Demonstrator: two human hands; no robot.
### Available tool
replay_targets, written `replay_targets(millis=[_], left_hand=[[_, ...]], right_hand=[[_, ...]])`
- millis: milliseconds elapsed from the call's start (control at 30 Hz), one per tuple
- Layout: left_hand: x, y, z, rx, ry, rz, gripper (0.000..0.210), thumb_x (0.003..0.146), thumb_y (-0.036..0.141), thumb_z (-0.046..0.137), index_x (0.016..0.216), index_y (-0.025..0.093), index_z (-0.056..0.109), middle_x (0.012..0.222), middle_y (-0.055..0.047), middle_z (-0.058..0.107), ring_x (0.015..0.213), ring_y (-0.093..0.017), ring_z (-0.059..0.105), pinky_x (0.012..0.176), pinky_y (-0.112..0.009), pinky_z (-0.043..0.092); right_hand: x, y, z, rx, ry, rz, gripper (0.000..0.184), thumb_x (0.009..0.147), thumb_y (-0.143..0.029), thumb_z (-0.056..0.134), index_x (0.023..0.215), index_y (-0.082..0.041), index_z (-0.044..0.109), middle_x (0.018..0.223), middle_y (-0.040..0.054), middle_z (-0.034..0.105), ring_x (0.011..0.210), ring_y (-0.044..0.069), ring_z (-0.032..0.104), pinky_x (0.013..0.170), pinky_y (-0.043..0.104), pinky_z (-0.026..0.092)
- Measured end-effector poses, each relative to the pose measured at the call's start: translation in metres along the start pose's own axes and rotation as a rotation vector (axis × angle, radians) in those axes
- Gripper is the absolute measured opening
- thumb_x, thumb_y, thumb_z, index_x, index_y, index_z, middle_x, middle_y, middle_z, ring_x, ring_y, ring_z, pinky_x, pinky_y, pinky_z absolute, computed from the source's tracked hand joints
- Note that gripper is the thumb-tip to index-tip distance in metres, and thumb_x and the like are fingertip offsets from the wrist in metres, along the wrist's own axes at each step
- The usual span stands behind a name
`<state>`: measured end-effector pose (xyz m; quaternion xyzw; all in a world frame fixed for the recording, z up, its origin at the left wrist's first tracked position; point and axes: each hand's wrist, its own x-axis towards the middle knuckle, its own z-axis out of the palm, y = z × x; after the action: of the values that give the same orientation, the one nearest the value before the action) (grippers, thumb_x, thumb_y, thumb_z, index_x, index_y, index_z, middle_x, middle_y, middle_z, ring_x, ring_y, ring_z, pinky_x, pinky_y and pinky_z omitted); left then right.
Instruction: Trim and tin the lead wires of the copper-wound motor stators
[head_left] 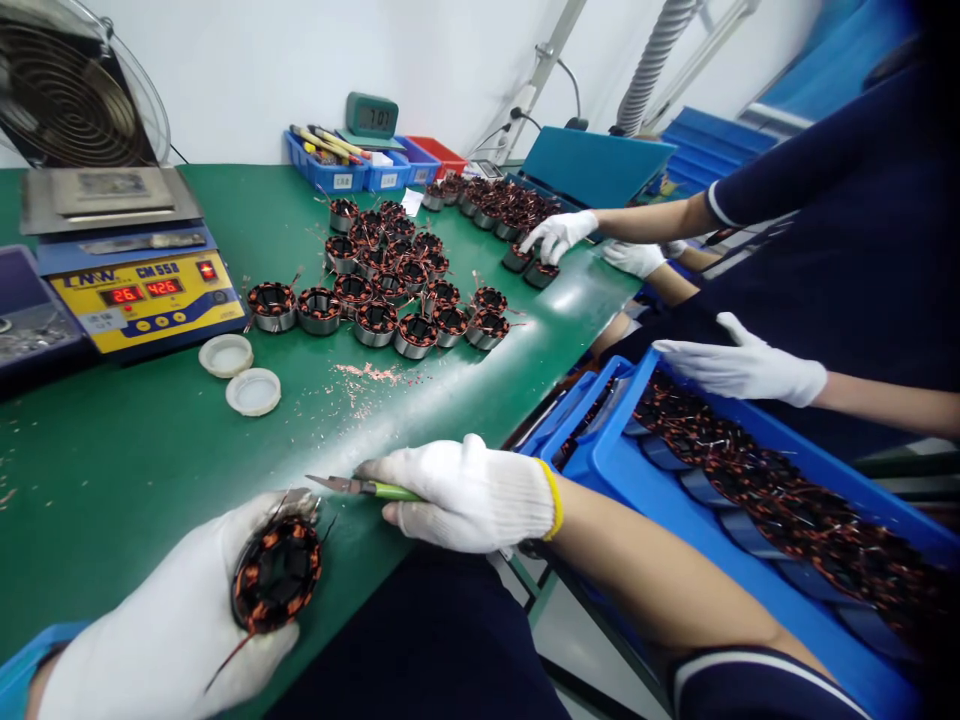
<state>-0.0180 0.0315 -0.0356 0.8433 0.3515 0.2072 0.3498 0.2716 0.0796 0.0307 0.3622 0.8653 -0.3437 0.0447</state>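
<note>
Left hand (176, 605) grips a copper-wound ring (246, 590); right hand (469, 495) grips a green-handled knife (390, 491).
Ahead on the desk (142, 460): two white lids (253, 392), clustered rings (390, 285); blue crate (630, 490) at right.

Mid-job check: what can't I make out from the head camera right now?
Head view:
- Back of the wound ring: hidden by its own front and the left hand.
- Rest of the green-handled tool's grip: covered by the right hand.
- Lettering on the blue bins' labels: too small.
- Right end of the big blue crate: lost in blur and the dark picture edge.
</note>
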Motion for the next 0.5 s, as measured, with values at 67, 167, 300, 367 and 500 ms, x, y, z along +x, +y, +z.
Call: replay_targets(millis=[67, 167, 300, 367, 500], left_hand=[[0.0023, 0.0042, -0.0026, 0.004, -0.01, -0.008, 0.078, 0.08, 0.032, 0.067, 0.149, 0.035, 0.031, 0.144, -0.008, 0.062, 0.125, -0.032, 0.065, 0.104, -0.042, 0.056], [0.0024, 0.0068, -0.0037, -0.023, -0.006, -0.039, 0.078, 0.08, 0.031, 0.069, 0.149, 0.034, 0.033, 0.143, -0.009, 0.063, 0.123, -0.033, 0.066, 0.103, -0.042, 0.057], [0.0026, 0.0071, -0.0032, -0.04, -0.017, -0.026, 0.078, 0.08, 0.032, 0.068, 0.149, 0.033, 0.032, 0.144, -0.009, 0.061, 0.126, -0.035, 0.064, 0.105, -0.045, 0.056], [0.0034, 0.0066, -0.0032, -0.027, -0.03, -0.021, 0.078, 0.081, 0.033, 0.066, 0.15, 0.035, 0.028, 0.146, -0.008, 0.06, 0.129, -0.034, 0.062, 0.107, -0.045, 0.054], [0.004, 0.0049, -0.0035, 0.007, -0.057, -0.011, 0.079, 0.083, 0.034, 0.063, 0.151, 0.036, 0.022, 0.148, -0.007, 0.058, 0.132, -0.033, 0.059, 0.11, -0.045, 0.052]], right_hand=[[0.0016, -0.0024, 0.0007, -0.014, -0.001, -0.01, 0.034, 0.097, -0.032, 0.053, 0.127, -0.017, 0.06, 0.103, 0.0095, 0.071, 0.086, 0.02, 0.065, 0.07, 0.027, 0.044], [0.0038, -0.0062, 0.0013, -0.027, -0.009, -0.009, 0.034, 0.097, -0.032, 0.053, 0.127, -0.017, 0.059, 0.103, 0.0097, 0.071, 0.086, 0.02, 0.066, 0.07, 0.027, 0.045], [0.0063, -0.0071, 0.0018, -0.023, -0.01, -0.029, 0.029, 0.097, -0.031, 0.052, 0.121, -0.017, 0.061, 0.1, 0.0094, 0.071, 0.085, 0.02, 0.065, 0.07, 0.026, 0.044], [0.0071, -0.0066, 0.0026, -0.016, -0.012, -0.033, 0.027, 0.097, -0.031, 0.052, 0.119, -0.017, 0.062, 0.099, 0.0091, 0.071, 0.084, 0.02, 0.065, 0.07, 0.026, 0.044], [0.0073, -0.006, 0.0042, -0.01, -0.018, -0.024, 0.027, 0.097, -0.03, 0.052, 0.118, -0.017, 0.062, 0.099, 0.0085, 0.071, 0.084, 0.02, 0.066, 0.068, 0.026, 0.044]])
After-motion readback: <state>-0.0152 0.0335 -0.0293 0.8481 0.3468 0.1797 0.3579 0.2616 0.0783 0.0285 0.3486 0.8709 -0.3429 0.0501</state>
